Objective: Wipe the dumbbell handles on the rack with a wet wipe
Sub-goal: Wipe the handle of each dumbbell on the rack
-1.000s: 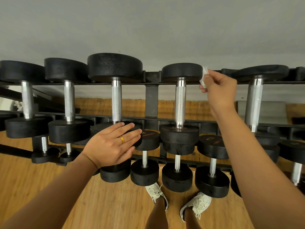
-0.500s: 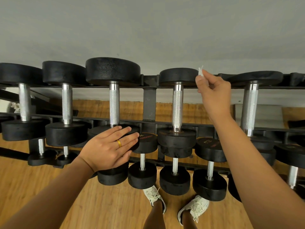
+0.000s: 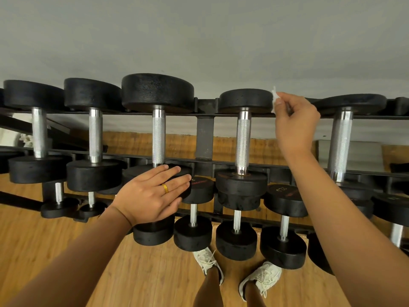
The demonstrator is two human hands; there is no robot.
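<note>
Dumbbell handles (image 3: pixel 243 144) sit on top rack tier (image 3: pixel 205 138); my right hand (image 3: pixel 294 122) pinches wet wipe (image 3: pixel 274 99) beside far dumbbell head, left hand (image 3: pixel 150 193) flat, fingers straight, on near head.

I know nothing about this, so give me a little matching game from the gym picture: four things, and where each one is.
Things:
1. wet wipe
2. left hand
3. gold ring
4. white sneakers

Places:
A. on the wooden floor
B. flat on a black dumbbell head
C. pinched in the right hand
D. on a left-hand finger

Pairs: 1-C, 2-B, 3-D, 4-A
</note>
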